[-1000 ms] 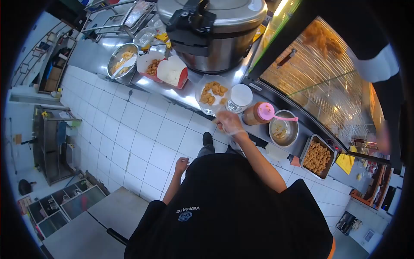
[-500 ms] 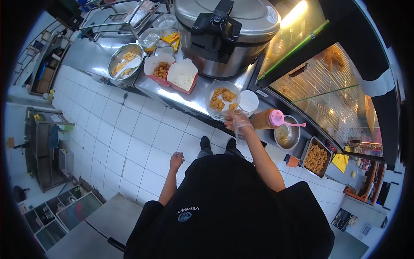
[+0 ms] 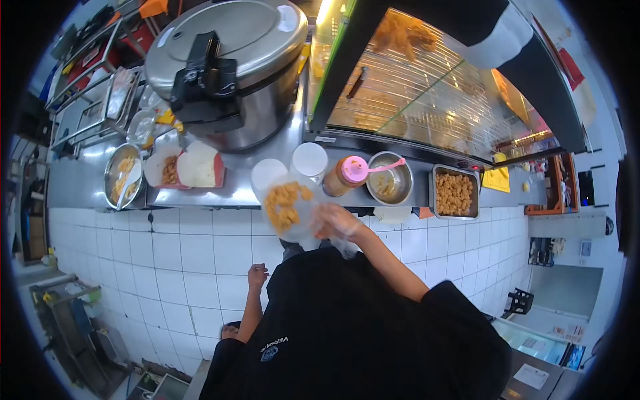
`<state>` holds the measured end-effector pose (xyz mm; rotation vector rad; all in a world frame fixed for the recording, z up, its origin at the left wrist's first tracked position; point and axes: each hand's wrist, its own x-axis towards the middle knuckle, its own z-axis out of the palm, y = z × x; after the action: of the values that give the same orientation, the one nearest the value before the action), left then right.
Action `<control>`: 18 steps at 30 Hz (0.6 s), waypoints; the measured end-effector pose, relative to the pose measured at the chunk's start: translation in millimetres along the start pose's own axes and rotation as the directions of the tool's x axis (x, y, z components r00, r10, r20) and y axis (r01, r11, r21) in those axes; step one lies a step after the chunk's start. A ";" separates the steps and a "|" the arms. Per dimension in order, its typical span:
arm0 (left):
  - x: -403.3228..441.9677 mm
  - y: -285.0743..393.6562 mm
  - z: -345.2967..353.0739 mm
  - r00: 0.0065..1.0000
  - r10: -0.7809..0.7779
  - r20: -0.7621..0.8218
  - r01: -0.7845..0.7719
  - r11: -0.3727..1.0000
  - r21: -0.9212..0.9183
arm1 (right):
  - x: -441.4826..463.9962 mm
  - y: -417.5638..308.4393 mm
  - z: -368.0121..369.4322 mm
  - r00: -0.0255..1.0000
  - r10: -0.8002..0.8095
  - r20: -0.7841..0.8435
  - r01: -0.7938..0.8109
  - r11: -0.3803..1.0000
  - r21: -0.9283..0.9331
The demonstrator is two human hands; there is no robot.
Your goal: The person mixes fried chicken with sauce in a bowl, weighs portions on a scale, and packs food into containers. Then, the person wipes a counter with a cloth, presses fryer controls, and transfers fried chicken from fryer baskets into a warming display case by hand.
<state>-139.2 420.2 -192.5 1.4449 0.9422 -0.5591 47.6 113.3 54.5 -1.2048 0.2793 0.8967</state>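
My right hand [image 3: 335,221], in a clear plastic glove, grips the right edge of a clear plastic bowl [image 3: 303,230] of fried chicken pieces [image 3: 285,203]. The bowl is held at the counter's front edge, partly out over the floor, and is blurred by motion. Behind it on the counter are two round white things [image 3: 270,175], perhaps lids or tubs. Right of them stands a sauce bottle [image 3: 343,177] with a pink top. My left hand [image 3: 257,275] hangs low at my side, fingers curled, with nothing visible in it.
Left along the steel counter [image 3: 233,196] are a red-and-white food box [image 3: 212,175], a bowl with a white spoon [image 3: 127,200] and a large cooker [image 3: 260,110]. Rightward stand a metal bowl [image 3: 403,180], a tray of fried pieces [image 3: 457,195] and a lit display cabinet [image 3: 427,93].
My right hand has lifted the bowl off the counter and drawn it toward me, uncovering a second round white thing. My view has turned rightward. My left hand still hangs low.
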 end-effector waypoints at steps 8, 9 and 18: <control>15.4 18.2 50.4 0.981 0.174 0.080 -0.187 0.963 0.193 | -190.0 26.2 -124.8 0.932 -0.019 -0.362 0.054 0.995 0.088; 11.6 27.1 62.1 0.972 0.214 0.102 -0.230 0.953 0.197 | -197.9 19.6 -134.0 0.897 -0.080 -0.434 0.112 0.993 0.049; -58.3 129.8 207.1 0.805 0.469 0.362 -0.561 0.800 0.213 | -119.1 -23.0 -193.2 0.444 -0.755 -0.482 0.131 0.587 -0.799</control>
<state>-24.3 218.6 -96.1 1.7605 0.1896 -0.4965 38.5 -113.9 72.8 -2.2305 0.2940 -0.2245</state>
